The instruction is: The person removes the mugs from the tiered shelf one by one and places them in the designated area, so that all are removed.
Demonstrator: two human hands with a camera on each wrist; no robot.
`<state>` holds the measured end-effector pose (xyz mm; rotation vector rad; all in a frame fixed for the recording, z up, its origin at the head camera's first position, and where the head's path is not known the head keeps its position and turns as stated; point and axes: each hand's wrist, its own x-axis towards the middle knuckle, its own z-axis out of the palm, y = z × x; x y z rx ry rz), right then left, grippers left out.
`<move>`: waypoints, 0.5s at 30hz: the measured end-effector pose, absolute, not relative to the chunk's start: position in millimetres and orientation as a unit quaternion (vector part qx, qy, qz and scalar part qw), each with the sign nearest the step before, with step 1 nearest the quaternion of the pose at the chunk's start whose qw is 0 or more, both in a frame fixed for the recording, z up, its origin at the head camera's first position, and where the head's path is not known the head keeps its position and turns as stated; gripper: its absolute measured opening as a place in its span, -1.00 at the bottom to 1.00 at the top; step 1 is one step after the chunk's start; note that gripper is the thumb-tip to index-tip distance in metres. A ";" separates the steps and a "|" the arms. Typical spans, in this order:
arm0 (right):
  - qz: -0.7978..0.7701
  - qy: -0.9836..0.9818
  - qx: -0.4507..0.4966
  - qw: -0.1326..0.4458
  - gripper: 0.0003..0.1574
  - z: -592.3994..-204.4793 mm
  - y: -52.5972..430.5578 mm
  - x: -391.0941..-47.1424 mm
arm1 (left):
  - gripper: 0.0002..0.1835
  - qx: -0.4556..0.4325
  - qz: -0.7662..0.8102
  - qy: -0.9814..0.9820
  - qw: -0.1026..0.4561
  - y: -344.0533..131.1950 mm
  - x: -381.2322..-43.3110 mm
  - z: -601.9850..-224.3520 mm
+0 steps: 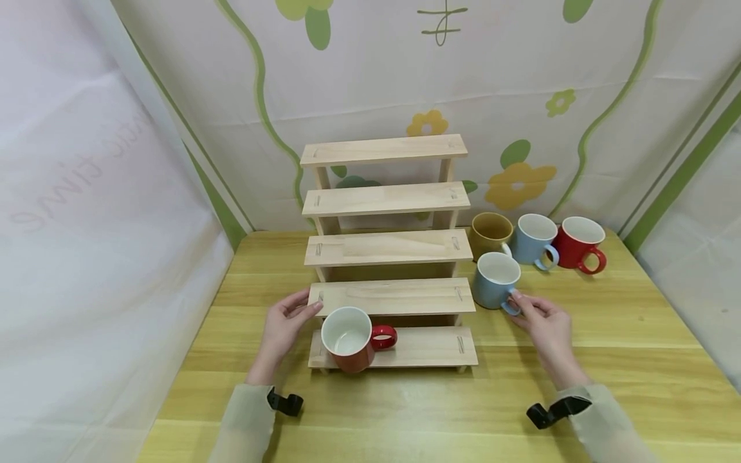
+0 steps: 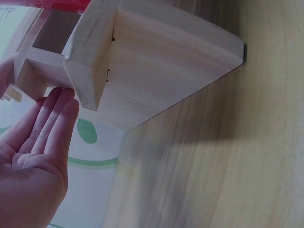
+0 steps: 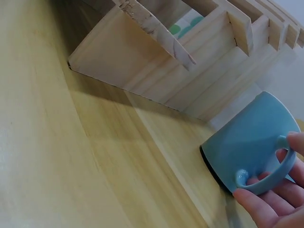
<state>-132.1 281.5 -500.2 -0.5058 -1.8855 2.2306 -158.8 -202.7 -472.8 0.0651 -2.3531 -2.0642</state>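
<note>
A wooden step rack [image 1: 393, 247] with several tiers stands in the middle of the table. My left hand [image 1: 287, 321] grips the left end of its second step from the bottom, thumb on top. In the left wrist view the fingers [image 2: 57, 123] reach straight out beneath that board. My right hand [image 1: 547, 321] pinches the handle of a light blue mug [image 1: 496, 281], just right of the rack. The right wrist view shows thumb and fingers around that blue handle [image 3: 270, 180]. A red mug [image 1: 349, 341], white inside, sits on the lowest step, handle to the right.
Behind the held mug, along the table's back right, stand a mustard-brown mug [image 1: 491, 235], another light blue mug [image 1: 534, 239] and a red mug [image 1: 577, 243]. Printed cloth [image 1: 376, 71] hangs behind the wooden table [image 1: 405, 411] and at both sides.
</note>
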 end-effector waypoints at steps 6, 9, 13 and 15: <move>0.743 -0.639 -0.179 0.084 -0.55 -502.2 277.6 -128.9 | -0.49 0.021 -0.659 -0.752 0.004 -202.7 -158.4 -472.5; 0.746 -0.637 -0.178 0.082 -0.52 -502.9 276.1 -128.0 | -0.50 0.019 -0.659 -0.752 0.006 -203.1 -158.9 -472.5; 0.738 -0.647 -0.173 0.079 -0.46 -501.5 276.4 -126.8 | -0.49 0.017 -0.657 -0.754 0.006 -203.6 -159.8 -473.2; 0.726 -0.661 -0.175 0.072 -0.45 -499.3 278.1 -126.3 | -0.49 0.017 -0.656 -0.755 0.006 -203.7 -160.1 -473.7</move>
